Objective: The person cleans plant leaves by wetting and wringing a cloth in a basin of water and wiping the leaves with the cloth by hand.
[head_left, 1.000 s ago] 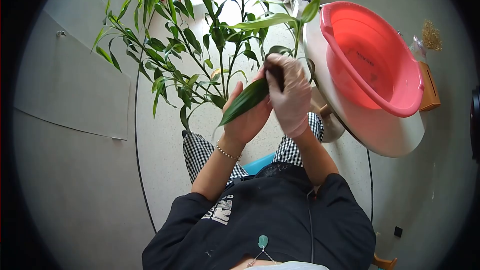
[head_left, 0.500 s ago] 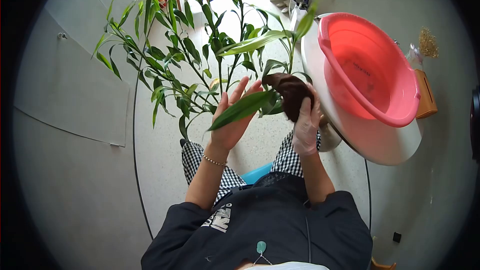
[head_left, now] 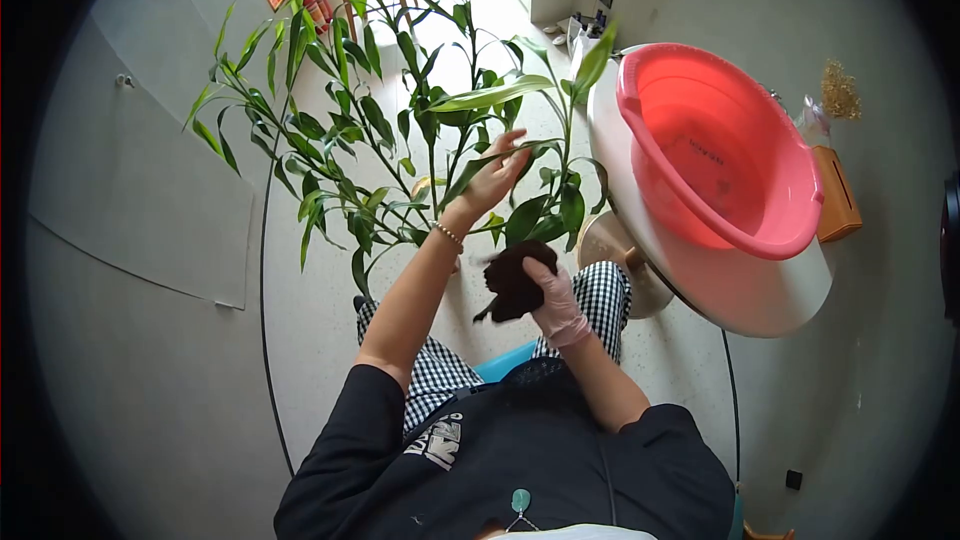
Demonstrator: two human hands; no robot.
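A tall leafy green plant (head_left: 375, 120) with several upright stems stands in front of me. My left hand (head_left: 490, 180), bare with a beaded bracelet at the wrist, reaches in among its leaves on the right. Its fingers are stretched out and apart, and a long green leaf (head_left: 472, 172) crosses in front of the palm. In a thin clear glove, my right hand (head_left: 558, 302) grips a bunched dark brown cloth (head_left: 513, 283). The cloth is lower and nearer my lap, below the right-hand stem's leaves (head_left: 540, 220).
To the right a pink basin (head_left: 740, 225) rests on a white round table (head_left: 775, 305). Beyond it are a wooden tissue box (head_left: 838, 195) and dried flowers (head_left: 840, 90). A grey panelled wall (head_left: 150, 190) lies left. My knees are below the plant.
My right hand has drawn the brown cloth down and left, away from the leaves. My left hand has moved up and right, behind a leaf. The view has shifted slightly.
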